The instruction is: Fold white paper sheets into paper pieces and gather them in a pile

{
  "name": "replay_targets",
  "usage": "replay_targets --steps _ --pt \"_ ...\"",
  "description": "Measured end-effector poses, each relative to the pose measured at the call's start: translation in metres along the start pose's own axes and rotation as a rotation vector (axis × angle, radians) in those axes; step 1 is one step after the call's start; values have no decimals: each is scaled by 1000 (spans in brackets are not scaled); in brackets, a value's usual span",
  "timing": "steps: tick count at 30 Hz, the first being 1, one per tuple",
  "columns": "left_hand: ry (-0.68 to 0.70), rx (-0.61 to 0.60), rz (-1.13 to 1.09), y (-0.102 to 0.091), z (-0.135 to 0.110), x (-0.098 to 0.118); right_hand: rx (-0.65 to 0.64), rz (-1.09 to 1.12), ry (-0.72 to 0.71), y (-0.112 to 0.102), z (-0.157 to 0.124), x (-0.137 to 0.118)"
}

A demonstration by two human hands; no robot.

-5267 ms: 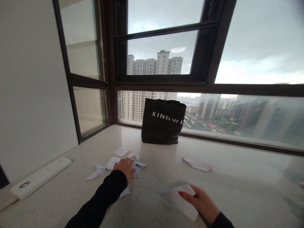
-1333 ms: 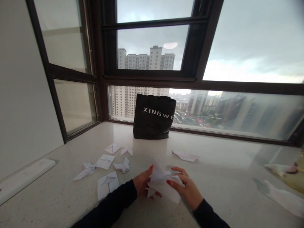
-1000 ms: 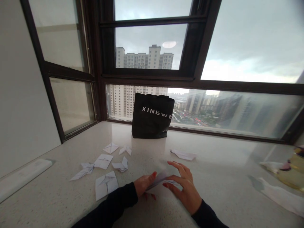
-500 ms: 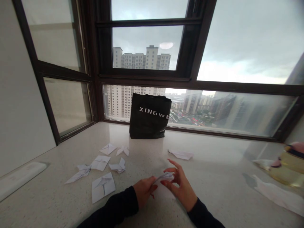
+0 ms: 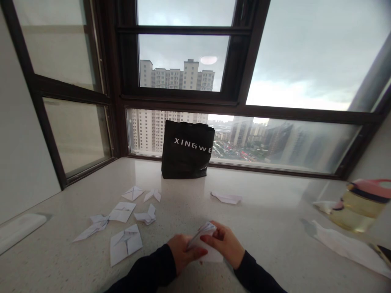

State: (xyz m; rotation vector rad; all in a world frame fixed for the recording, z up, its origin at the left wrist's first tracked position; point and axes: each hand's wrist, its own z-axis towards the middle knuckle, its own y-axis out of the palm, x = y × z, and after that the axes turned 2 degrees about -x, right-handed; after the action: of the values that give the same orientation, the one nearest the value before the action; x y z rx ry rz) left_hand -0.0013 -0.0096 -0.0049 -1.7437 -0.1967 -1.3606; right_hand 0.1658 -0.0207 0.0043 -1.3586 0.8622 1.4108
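Note:
Between my two hands is a folded sheet of white paper (image 5: 210, 249), held just above the counter with layered edges at its top. My left hand (image 5: 185, 251) grips its left edge, thumb lying across the front. On the right side, my right hand (image 5: 225, 243) pinches the paper near its upper corner, thumb in front and fingers behind. To the left lie several folded white paper pieces: a square one (image 5: 126, 244) nearest me, another square (image 5: 122, 212) behind it, and a winged shape (image 5: 146, 215) beside that.
A black bag (image 5: 187, 150) stands by the window. Further right are a folded paper strip (image 5: 226, 198), a drink bottle with a pink lid (image 5: 362, 205) and crumpled white tissue (image 5: 345, 246). A long white object (image 5: 21, 232) lies at the far left of the counter (image 5: 269, 252).
My right hand has closed its fingers on the paper, which now tilts up and shows a broader face. The whole view has shifted slightly, bringing more of the bottle into sight.

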Motion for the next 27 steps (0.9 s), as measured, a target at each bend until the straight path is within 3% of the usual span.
replay_targets --steps 5,10,16,20,23,27 --pt "21 -73 -61 1 -2 -1 -113 164 84 -2 -1 -1" --pt "-138 -201 -119 -4 -12 15 -224 281 94 -7 -2 -4" --pt "-105 -178 -83 0 -19 30 -368 277 160 -9 -3 2" --pt "-84 -206 -199 0 -16 21 -350 397 162 -5 -6 -3" --pt "-148 -216 -239 -2 -13 12 -341 339 121 -5 -8 -12" --pt "-137 -190 -202 0 -15 19 -325 312 125 -4 -7 -11"
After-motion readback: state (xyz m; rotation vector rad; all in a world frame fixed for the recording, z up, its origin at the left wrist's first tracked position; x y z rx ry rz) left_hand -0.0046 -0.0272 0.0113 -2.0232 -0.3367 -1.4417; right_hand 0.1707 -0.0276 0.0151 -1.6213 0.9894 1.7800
